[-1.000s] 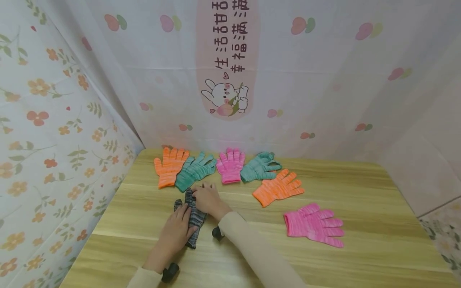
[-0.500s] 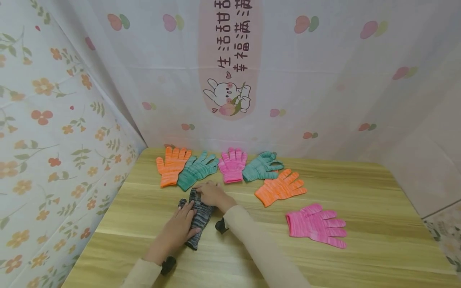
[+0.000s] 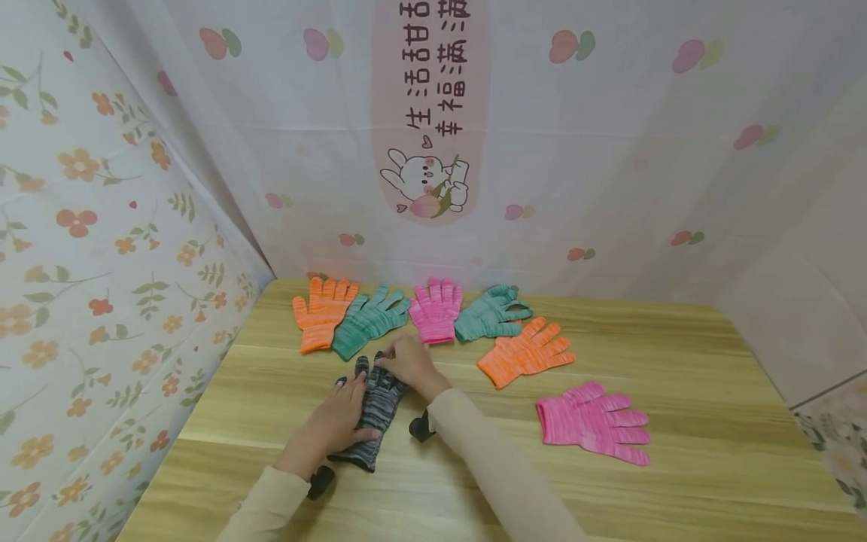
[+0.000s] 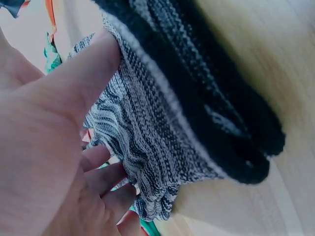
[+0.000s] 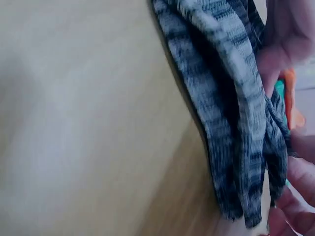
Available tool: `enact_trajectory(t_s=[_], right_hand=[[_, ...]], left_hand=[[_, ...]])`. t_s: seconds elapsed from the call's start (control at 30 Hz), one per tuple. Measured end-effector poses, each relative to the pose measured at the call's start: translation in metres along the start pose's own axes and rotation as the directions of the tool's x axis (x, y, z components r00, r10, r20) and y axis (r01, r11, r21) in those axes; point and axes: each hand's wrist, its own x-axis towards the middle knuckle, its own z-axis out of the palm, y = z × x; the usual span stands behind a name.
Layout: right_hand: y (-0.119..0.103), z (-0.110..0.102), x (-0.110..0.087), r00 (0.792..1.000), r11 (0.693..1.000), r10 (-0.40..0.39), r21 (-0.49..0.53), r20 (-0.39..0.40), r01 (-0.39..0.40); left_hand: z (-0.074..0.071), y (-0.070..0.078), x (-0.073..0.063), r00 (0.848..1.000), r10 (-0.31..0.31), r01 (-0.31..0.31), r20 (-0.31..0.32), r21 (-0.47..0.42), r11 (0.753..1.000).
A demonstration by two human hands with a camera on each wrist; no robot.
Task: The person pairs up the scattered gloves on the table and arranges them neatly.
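Just in front of the leftmost teal glove (image 3: 369, 324), on the worktop (image 3: 677, 497), lay the gray striped glove (image 3: 384, 403). The left hand (image 3: 336, 410) rested across it, fingers relaxed; the right hand (image 3: 411, 363) pinched its finger end. The step looked like straightening; the next move seemingly called for spreading its bunched fingers flat.

Printed cloth (image 3: 609, 173) hangs behind; wood-grain table (image 3: 684, 369) below.

1. Yellowish wood-grain table (image 3: 677, 354).
2. Along its far side: first orange glove (image 3: 322, 316), first teal glove (image 3: 368, 324), first pink glove (image 3: 436, 310), second teal glove (image 3: 486, 316), second orange glove (image 3: 524, 354).
3. Nearer: grey-black glove (image 3: 383, 406), second pink glove (image 3: 596, 423).
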Motion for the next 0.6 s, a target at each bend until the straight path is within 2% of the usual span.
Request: enact_trajectory(t_s=[0.2, 0.43, 0.6], right_hand=[[0.0, 0.006, 0.001, 0.999, 0.997, 0.028, 0.074, -0.034, -0.026], [0.004, 0.012, 0.003, 0.996, 0.998, 0.024, 0.061, -0.089, -0.018], [0.002, 0.013, 0.002, 0.993, 0.999, 0.007, 0.035, -0.119, -0.003]], left_hand=[[-0.003, 0.004, -0.002, 1.0, -0.005, 0.005, -0.005, -0.003, 1.0], [-0.003, 0.004, 0.0, 1.0, 0.011, -0.011, -0.018, 0.025, 1.0], [0.0, 0.001, 0.006, 1.0, 0.012, -0.012, -0.01, 0.01, 1.0]])
